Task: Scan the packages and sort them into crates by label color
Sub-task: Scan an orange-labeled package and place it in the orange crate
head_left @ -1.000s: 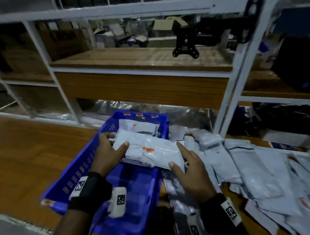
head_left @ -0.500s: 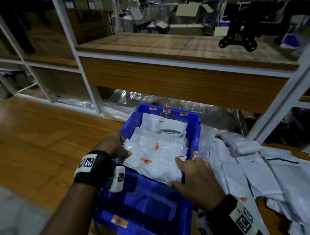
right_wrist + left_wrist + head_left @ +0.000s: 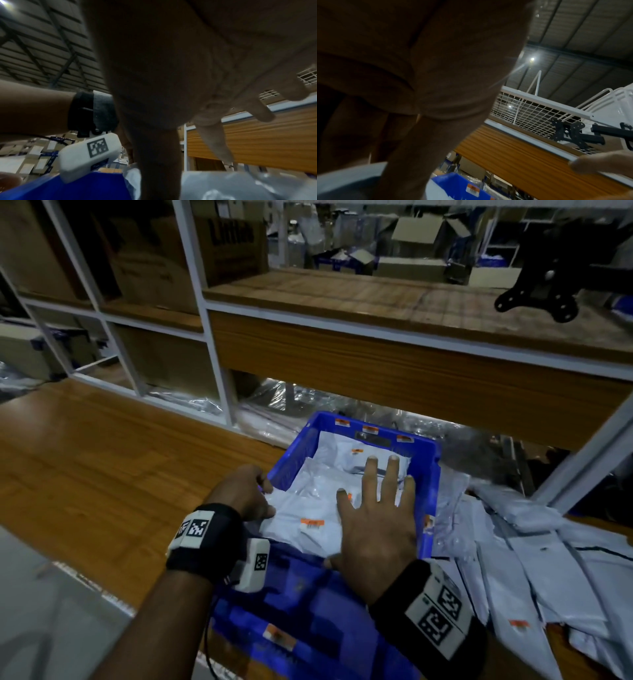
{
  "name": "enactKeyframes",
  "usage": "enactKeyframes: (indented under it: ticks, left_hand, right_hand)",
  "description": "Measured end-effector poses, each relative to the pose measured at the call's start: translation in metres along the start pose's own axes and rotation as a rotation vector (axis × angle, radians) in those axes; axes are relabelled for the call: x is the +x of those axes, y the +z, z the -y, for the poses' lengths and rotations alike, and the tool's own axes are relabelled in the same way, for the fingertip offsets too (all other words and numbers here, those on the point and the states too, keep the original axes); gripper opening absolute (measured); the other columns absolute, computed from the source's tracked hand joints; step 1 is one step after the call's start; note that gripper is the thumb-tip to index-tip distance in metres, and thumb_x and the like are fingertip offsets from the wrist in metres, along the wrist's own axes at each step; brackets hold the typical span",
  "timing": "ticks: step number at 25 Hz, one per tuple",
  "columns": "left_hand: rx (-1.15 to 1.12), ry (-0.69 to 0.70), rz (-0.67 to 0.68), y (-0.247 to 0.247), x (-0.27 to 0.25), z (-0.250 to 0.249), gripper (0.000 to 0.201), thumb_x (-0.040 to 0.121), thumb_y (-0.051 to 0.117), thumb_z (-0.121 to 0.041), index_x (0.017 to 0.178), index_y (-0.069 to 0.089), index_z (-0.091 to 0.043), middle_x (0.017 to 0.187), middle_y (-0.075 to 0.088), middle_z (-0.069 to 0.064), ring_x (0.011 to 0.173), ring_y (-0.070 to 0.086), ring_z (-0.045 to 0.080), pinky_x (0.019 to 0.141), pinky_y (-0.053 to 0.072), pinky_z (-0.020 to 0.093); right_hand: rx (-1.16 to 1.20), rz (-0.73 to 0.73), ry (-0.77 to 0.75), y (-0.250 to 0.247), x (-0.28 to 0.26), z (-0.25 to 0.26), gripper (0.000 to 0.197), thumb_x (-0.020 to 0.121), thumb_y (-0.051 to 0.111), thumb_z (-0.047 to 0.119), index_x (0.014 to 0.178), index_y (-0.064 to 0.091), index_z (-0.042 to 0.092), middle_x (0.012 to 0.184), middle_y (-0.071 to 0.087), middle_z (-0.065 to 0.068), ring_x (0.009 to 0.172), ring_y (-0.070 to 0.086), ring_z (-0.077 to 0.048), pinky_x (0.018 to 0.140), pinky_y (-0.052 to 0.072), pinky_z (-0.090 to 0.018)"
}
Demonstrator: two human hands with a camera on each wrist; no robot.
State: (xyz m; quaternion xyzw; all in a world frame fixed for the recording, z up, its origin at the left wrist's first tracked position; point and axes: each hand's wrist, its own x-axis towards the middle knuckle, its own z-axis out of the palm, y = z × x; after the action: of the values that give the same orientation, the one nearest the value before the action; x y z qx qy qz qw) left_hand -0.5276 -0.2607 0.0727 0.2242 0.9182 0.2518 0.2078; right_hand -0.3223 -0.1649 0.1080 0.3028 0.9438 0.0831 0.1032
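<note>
A blue crate [image 3: 427,484] stands on the wooden table and holds several white packages with orange labels. The top package [image 3: 301,537] lies flat in it. My right hand [image 3: 375,508] presses flat on the packages with its fingers spread. At the crate's left wall, my left hand [image 3: 245,494] grips the top package's left edge, thumb on top. In the left wrist view the palm fills the frame, with the crate's corner [image 3: 453,182] below it. The right wrist view shows straight fingers [image 3: 214,142] over a package [image 3: 231,186].
A loose pile of white packages [image 3: 520,577] lies to the right of the crate. A wooden shelf [image 3: 394,364] in a white frame overhangs the crate's far end, with a slanted post [image 3: 582,470] at the right. Bare wooden tabletop [image 3: 102,474] lies to the left.
The package came down flat into the crate. My right hand moved from its near right edge forward onto the packages and spread flat. My left hand stayed at the left edge.
</note>
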Motion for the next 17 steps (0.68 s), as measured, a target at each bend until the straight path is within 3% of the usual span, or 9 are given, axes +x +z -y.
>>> enactKeyframes:
  ticks: [2,4,8,11,13,15,17]
  left_hand:
    - [-0.021,-0.006,-0.029,-0.009,-0.004,0.011,0.035,0.073,0.095,-0.013,0.088,0.065,-0.021,0.085,0.065,-0.001,0.08,0.063,0.022,0.072,0.047,0.029]
    - [-0.037,-0.004,-0.026,-0.016,-0.01,0.015,0.035,0.072,0.096,-0.014,0.09,0.067,-0.022,0.086,0.065,0.0,0.082,0.064,0.021,0.075,0.051,0.031]
    - [-0.066,-0.026,-0.009,-0.018,-0.02,0.02,0.034,0.072,0.096,-0.014,0.089,0.069,-0.023,0.093,0.068,0.004,0.086,0.068,0.023,0.083,0.061,0.039]
    - [-0.101,-0.005,-0.044,-0.024,-0.029,0.028,0.024,0.084,0.088,-0.017,0.094,0.066,-0.021,0.092,0.073,0.004,0.081,0.071,0.022,0.079,0.06,0.039]
    - [-0.108,0.018,-0.084,-0.027,-0.039,0.038,0.018,0.093,0.08,-0.022,0.1,0.063,-0.022,0.106,0.074,0.004,0.096,0.072,0.025,0.085,0.058,0.041]
    - [-0.033,0.004,-0.111,-0.023,-0.051,0.052,0.023,0.097,0.075,-0.03,0.115,0.062,-0.027,0.127,0.068,0.007,0.112,0.067,0.029,0.093,0.054,0.04]
    - [0.036,-0.034,-0.074,-0.011,-0.064,0.065,0.04,0.101,0.068,-0.037,0.138,0.057,-0.028,0.14,0.064,0.011,0.121,0.065,0.03,0.1,0.053,0.044]
  right_hand:
    - [0.052,0.011,-0.091,0.006,0.004,0.001,0.115,0.08,0.068,0.074,0.163,0.001,0.03,0.166,-0.019,-0.027,0.149,-0.023,-0.055,0.118,-0.009,-0.068]
    - [0.139,0.062,-0.219,0.01,0.01,0.007,0.126,0.075,0.073,0.074,0.162,-0.009,0.035,0.167,0.003,-0.022,0.153,-0.007,-0.05,0.121,-0.001,-0.065]
    - [0.198,0.064,-0.324,0.024,0.024,0.025,0.102,0.087,0.07,0.057,0.162,0.001,0.042,0.15,0.036,-0.018,0.138,0.038,-0.039,0.12,0.016,-0.061]
    - [0.247,0.077,-0.295,0.036,0.03,0.033,0.085,0.094,0.062,0.053,0.161,0.012,0.039,0.146,0.035,-0.017,0.132,0.039,-0.038,0.112,0.03,-0.054]
    - [0.236,0.126,-0.26,0.048,0.035,0.04,0.082,0.097,0.057,0.054,0.162,0.011,0.035,0.148,0.032,-0.02,0.135,0.036,-0.04,0.109,0.033,-0.053]
    - [0.203,0.186,-0.223,0.063,0.043,0.048,0.081,0.099,0.054,0.053,0.163,0.009,0.033,0.15,0.03,-0.022,0.137,0.034,-0.04,0.11,0.033,-0.053]
    - [0.172,0.241,-0.176,0.08,0.05,0.054,0.081,0.099,0.054,0.05,0.163,0.008,0.032,0.151,0.029,-0.022,0.137,0.033,-0.04,0.11,0.032,-0.053]
